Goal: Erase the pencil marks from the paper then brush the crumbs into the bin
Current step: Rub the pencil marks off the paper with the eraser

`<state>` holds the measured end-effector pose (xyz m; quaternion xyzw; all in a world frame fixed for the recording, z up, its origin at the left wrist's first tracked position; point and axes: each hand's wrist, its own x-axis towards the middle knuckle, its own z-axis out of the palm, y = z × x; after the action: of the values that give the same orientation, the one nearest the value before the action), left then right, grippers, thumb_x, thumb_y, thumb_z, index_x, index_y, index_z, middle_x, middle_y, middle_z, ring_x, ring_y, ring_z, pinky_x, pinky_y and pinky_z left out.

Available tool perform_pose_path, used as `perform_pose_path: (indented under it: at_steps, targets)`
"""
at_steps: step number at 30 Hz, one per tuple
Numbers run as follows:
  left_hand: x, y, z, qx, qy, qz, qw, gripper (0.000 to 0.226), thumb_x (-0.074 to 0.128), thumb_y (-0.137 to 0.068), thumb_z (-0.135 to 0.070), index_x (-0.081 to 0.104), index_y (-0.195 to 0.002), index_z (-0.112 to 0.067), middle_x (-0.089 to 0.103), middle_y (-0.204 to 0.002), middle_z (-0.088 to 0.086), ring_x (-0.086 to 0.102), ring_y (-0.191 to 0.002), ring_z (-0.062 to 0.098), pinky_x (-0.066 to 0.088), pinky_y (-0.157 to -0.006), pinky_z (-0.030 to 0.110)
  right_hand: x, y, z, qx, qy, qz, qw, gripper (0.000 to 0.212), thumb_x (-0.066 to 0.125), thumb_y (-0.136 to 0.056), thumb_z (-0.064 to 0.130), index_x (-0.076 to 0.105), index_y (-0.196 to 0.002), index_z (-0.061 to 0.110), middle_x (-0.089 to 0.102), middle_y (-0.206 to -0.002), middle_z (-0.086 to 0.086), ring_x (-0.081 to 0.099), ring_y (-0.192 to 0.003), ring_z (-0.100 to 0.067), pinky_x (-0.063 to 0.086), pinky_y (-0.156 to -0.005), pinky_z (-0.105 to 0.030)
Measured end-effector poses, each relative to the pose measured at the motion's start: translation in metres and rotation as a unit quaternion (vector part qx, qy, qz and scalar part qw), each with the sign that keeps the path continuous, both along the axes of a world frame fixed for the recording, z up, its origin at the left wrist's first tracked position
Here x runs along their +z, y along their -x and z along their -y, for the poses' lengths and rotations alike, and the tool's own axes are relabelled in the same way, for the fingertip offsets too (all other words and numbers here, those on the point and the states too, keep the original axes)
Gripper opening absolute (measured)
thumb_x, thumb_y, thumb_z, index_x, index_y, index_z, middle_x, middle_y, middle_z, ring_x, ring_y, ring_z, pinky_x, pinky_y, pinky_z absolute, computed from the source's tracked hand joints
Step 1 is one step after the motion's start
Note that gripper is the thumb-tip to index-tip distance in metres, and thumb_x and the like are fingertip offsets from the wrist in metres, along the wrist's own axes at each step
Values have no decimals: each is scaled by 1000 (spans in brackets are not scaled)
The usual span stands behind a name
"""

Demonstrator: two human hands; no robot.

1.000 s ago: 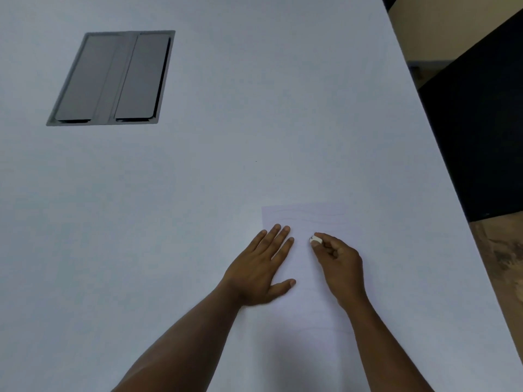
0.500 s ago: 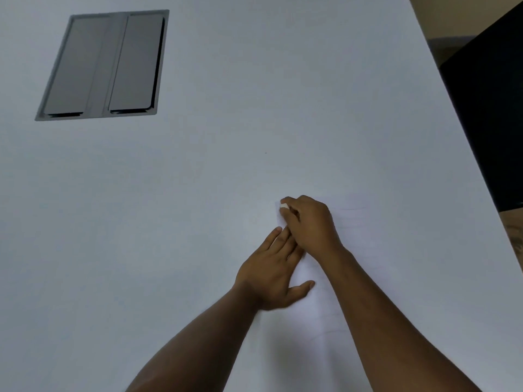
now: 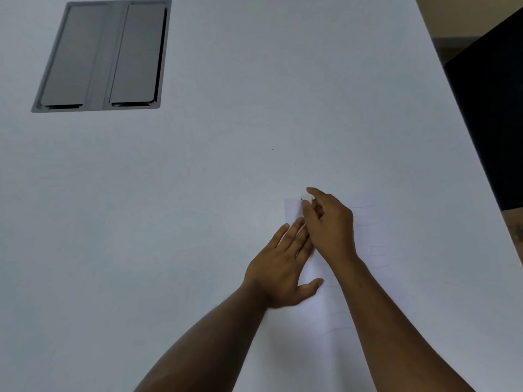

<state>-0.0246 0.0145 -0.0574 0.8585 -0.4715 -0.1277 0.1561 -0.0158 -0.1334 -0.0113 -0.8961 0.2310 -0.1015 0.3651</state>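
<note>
Now, from left to right, I see a grey metal hatch (image 3: 102, 55) set flush into the white table (image 3: 226, 154) at the far left, bearing no lettering I can read. My left hand (image 3: 283, 274) lies flat, palm down, fingers stretched out together and thumb splayed, pressing on the left part of the paper (image 3: 368, 236). My right hand (image 3: 329, 224) crosses just above those fingertips, wrist raised, fingers curled and pinched around a small white eraser (image 3: 307, 197) at the paper's far left corner. Faint wavy pencil lines (image 3: 368, 219) show to the right, too pale to read as writing.
</note>
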Motion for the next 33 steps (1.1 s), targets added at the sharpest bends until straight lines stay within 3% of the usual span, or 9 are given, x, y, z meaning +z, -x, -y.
perform_pose_path:
  at_steps: [3,8,11,15,20,24,30,33]
  targets:
    - [-2,0,-1,-3,9,10,1000,87,35,-101,-66,12,-163,-10,4,-171,10,-8,-159,19,-1,-129,37,-6,5,2,58,19,-27,998,27,58,-100,26,69,-121,13,72,-111,-4,66,-101,-16,53,-93,-27]
    - [-3,0,1,1,34,14,999,83,39,-100,-64,27,-160,-7,25,-167,12,10,-159,24,7,-130,39,-10,-10,9,200,96,-49,974,27,52,-101,21,69,-121,15,67,-98,-2,61,-85,-16,47,-76,-23]
    - [-6,2,-3,1,28,23,999,86,39,-100,-64,22,-161,-6,18,-169,12,4,-159,24,4,-130,38,-14,-20,11,236,144,-34,960,24,53,-99,14,69,-116,9,65,-93,-6,62,-81,-21,50,-73,-28]
    - [-5,1,-1,1,2,24,1000,90,34,-100,-67,8,-164,-9,1,-172,7,-10,-158,19,-4,-128,35,-8,-33,25,195,121,-8,973,21,54,-98,13,70,-110,10,65,-91,-5,62,-79,-19,53,-75,-32]
    - [-10,3,-2,6,29,26,999,86,37,-100,-65,24,-160,-5,21,-168,13,5,-159,23,1,-129,36,-4,-19,21,322,114,-76,937,24,52,-99,17,70,-115,13,65,-95,-2,61,-83,-17,50,-77,-30]
    - [-7,2,-1,8,8,30,1000,88,34,-100,-67,13,-163,-8,6,-170,9,-9,-158,18,-7,-128,33,-10,-33,20,256,136,-40,956,25,52,-99,14,69,-117,9,66,-101,-7,63,-87,-21,50,-79,-30]
    - [-6,1,-2,3,-8,29,1000,88,33,-100,-67,10,-164,-10,-1,-172,6,-12,-158,20,-1,-128,38,0,-17,27,94,83,11,992,18,58,-98,16,73,-105,8,67,-83,-5,61,-72,-17,51,-69,-27]
    - [-8,2,-3,5,9,30,999,86,33,-101,-65,12,-163,-9,2,-172,7,-8,-159,21,6,-130,41,-6,10,18,31,44,-12,998,20,59,-98,18,73,-110,9,71,-90,-3,61,-78,-10,43,-71,-11]
